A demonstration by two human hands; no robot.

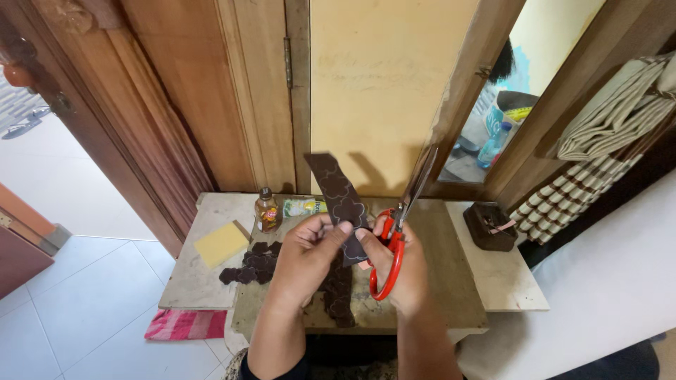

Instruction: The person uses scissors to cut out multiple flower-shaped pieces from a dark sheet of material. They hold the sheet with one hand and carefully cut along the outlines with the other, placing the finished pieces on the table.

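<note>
A dark strip point(339, 200) marked with pale flower outlines stands upright above a low table point(451, 281), pinched by the left hand point(306, 260) at its lower part. The right hand point(398, 271) grips red-handled scissors point(398, 232), blades pointing up just beside the strip's right edge. On the table lie dark cut-out pieces point(253, 266), a yellow sponge point(220, 243), a small bottle point(266, 210) and a dark box point(491, 225)

Low wooden table point(211, 278), yellow sponge point(221, 243), small bottle point(267, 210), dark cut-out shapes point(252, 266), brown box point(491, 226)
</note>
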